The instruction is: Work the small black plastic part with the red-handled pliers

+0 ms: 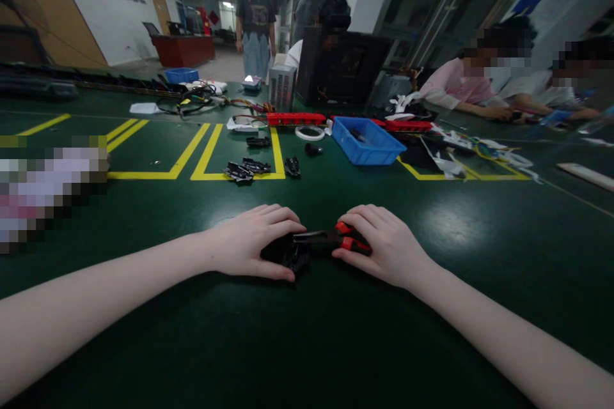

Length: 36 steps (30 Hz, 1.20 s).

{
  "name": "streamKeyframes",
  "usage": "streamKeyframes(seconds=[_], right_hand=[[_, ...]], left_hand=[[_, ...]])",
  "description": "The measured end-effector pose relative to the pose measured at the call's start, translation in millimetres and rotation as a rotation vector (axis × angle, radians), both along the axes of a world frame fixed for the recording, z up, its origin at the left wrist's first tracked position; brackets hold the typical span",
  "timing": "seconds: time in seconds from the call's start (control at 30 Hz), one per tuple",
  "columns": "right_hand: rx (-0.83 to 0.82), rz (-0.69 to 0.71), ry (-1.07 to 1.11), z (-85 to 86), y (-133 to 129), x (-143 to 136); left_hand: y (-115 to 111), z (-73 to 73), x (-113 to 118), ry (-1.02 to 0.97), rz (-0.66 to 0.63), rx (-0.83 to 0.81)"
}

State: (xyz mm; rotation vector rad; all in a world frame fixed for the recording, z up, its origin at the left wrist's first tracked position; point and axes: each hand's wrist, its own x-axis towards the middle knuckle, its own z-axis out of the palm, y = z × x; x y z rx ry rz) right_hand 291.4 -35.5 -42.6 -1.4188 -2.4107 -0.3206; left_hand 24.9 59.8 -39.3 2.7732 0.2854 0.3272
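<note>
Near the middle of the green table (307, 345), my left hand (259, 239) is curled around a small black part (296, 257), holding it between thumb and fingers. My right hand (381, 243) grips the red and black handles of a pair of pliers (326, 238). The pliers' dark jaws point left and lie over the top of the black part; whether they pinch it cannot be made out. Beyond my left hand several similar black parts (256, 166) rest around a yellow-taped outline.
A blue bin (367, 144) holding a dark item stands beyond my hands, beside a white ring (309, 133) and red strips (296, 119). Cables (192, 99) lie farther back left. Two people stand behind the table; others sit at the right. A blurred-out patch covers the left side.
</note>
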Motion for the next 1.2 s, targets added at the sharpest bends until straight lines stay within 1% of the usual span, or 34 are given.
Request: streamKeyframes(seconds=[0.43, 0.67, 0.83, 1.0, 1.2], right_hand=[[-0.006, -0.013, -0.043, 0.4, -1.2, -2.5], [-0.005, -0.022, -0.035, 1.5, -1.4, -1.1], [-0.023, -0.018, -0.030, 0.9, -0.1, -0.3], [-0.023, -0.007, -0.044, 0.9, 1.4, -1.0], [-0.011, -0.010, -0.045, 1.5, 0.5, -2.1]], left_hand=[[-0.1, 1.6, -0.4, -0.001, -0.017, -0.011], [1.1, 2.8, -1.0, -0.016, -0.035, -0.049], [2.8, -0.1, -0.9, -0.009, -0.027, -0.044], [6.7, -4.7, 0.3, 0.001, -0.046, -0.018], [7.1, -3.8, 0.3, -0.008, -0.057, -0.019]])
